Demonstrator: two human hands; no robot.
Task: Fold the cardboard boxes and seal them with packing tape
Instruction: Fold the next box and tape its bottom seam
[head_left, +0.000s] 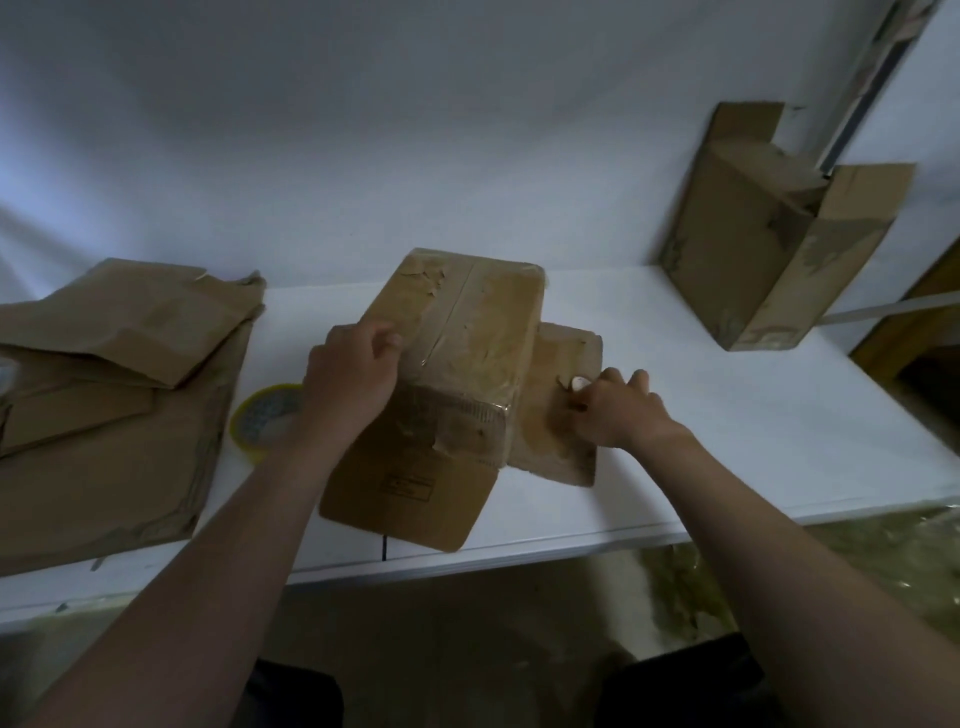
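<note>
Both bare forearms reach from the lower corners toward the centre of the frame. Left hand (353, 379), centre-left, curls its fingers over the edge of the box (467, 332). Right hand (618, 410), right of centre, knuckles up, pinches a small white object (579, 383).

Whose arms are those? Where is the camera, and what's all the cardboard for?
No machine here, just a person. The camera sits on their head and looks down, so you see their own two arms. The left hand holds a taped cardboard box on the white table. The right hand pinches a small white thing against its side flap; I cannot tell what it is. A tape roll and flat cardboard lie left. An open box stands back right.
</note>
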